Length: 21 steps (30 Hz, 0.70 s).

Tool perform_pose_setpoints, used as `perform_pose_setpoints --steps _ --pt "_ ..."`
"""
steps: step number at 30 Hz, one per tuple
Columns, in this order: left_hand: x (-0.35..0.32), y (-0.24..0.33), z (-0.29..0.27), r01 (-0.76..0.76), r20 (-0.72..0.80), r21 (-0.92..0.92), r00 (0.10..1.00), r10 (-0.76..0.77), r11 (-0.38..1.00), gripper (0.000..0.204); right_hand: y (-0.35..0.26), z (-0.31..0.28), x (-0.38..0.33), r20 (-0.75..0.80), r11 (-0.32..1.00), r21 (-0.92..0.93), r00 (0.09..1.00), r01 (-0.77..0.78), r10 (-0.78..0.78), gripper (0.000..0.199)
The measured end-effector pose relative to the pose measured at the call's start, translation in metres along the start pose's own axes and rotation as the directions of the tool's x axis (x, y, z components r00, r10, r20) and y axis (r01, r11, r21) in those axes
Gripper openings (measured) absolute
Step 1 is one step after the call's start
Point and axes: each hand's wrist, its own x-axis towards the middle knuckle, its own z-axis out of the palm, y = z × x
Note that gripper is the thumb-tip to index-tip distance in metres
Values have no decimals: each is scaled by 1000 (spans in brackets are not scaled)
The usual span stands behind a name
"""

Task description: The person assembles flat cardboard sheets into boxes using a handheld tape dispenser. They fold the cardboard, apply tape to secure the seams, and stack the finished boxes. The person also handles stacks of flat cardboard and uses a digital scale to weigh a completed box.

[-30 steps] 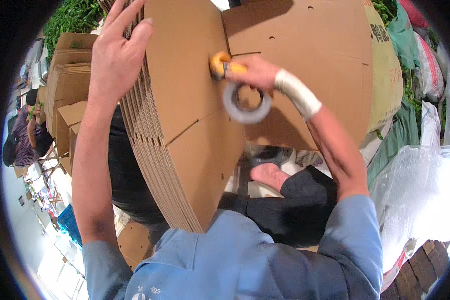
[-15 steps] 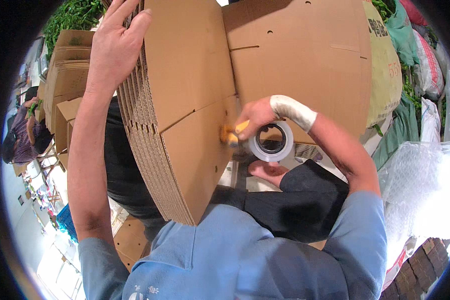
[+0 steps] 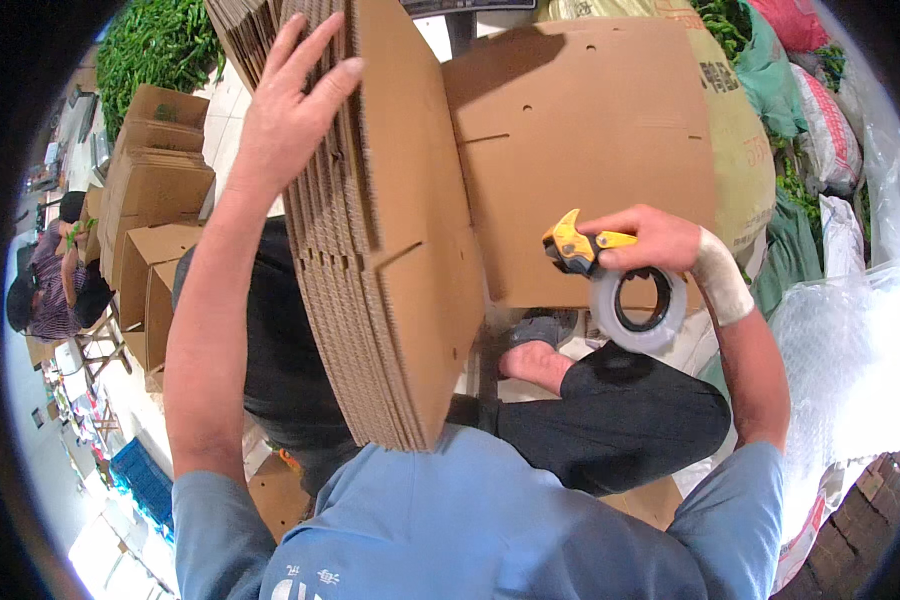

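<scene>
A thick stack of flattened cardboard boxes (image 3: 420, 270) stands upright against my body. My left hand (image 3: 288, 115) lies across the upper edges of its sheets, fingers stretched apart. Right of the stack, my right hand (image 3: 655, 238), with a white wrap (image 3: 722, 277) at the wrist, is closed around the handle of a yellow and black tape dispenser (image 3: 570, 245). From it hangs a roll of clear tape (image 3: 610, 318). The dispenser is apart from the cardboard. Behind it a broad cardboard panel (image 3: 590, 160) stands beside the stack; how the two join is hard to see.
Flattened boxes (image 3: 160, 190) stand at left near a heap of green peppers (image 3: 155, 55). Filled sacks (image 3: 740, 150) line the right, with clear plastic wrap (image 3: 830, 370) below them. Another person (image 3: 60, 265) sits at far left. My bent leg (image 3: 620, 420) lies under the dispenser.
My right hand has drawn the tape dispenser away from the stack, to the right. The stack and my left hand have shifted right in view. Both hands keep much the same pose.
</scene>
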Motion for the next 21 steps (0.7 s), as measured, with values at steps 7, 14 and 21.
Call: perform_pose_setpoints --steps 7,14,21 --pt "11 31 9 128 63 120 989 -137 984 93 -107 78 -19 262 832 467 852 299 -453 99" --pt "10 36 5 166 86 47 982 -170 985 81 -117 89 -17 299 936 264 903 232 -308 97" --pt "2 18 1 121 20 13 992 -121 993 60 -85 37 -148 -286 985 165 958 39 10 83"
